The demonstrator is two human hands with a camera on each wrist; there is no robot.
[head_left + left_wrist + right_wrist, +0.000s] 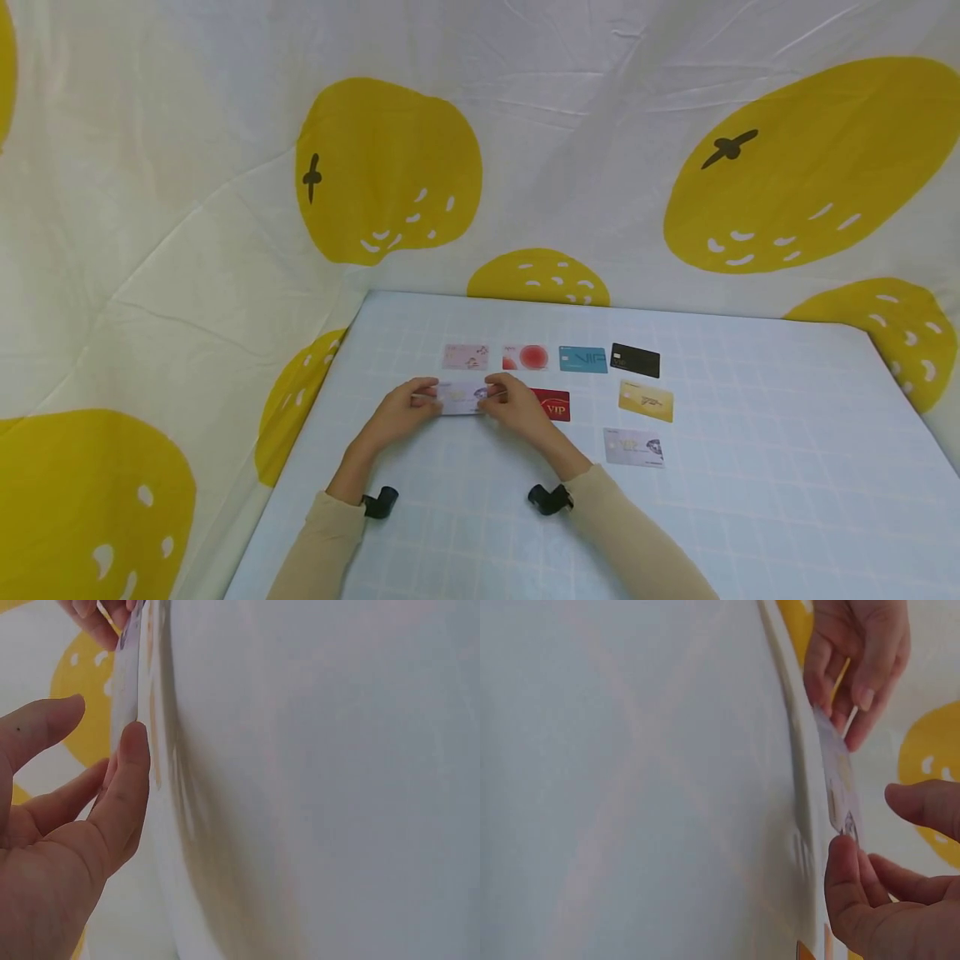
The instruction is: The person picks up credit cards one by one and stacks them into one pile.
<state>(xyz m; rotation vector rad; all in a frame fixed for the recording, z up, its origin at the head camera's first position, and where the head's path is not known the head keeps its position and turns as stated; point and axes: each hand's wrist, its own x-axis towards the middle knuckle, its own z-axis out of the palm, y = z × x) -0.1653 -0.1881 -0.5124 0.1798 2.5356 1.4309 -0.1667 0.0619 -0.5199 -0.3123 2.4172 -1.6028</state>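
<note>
One lilac card (pixel 460 399) spans left hand (pixel 399 415) and right hand (pixel 522 411), both gripping its ends, near a red card (pixel 557 407) reading "VIP."

A white, creased fabric backdrop (pixel 570 167) printed with large yellow fruit shapes (pixel 397 158) hangs behind and on both sides of a pale blue tabletop (pixel 787 475) patterned with faint grid lines.

On the table (pixel 450 533), four cards (pixel 582 360) form the back row. Before them, between left hand (pixel 400 412) and right hand (pixel 520 407), is another card (pixel 461 398), its contact with the table unclear; three others (pixel 647 402) lie to its right.
</note>
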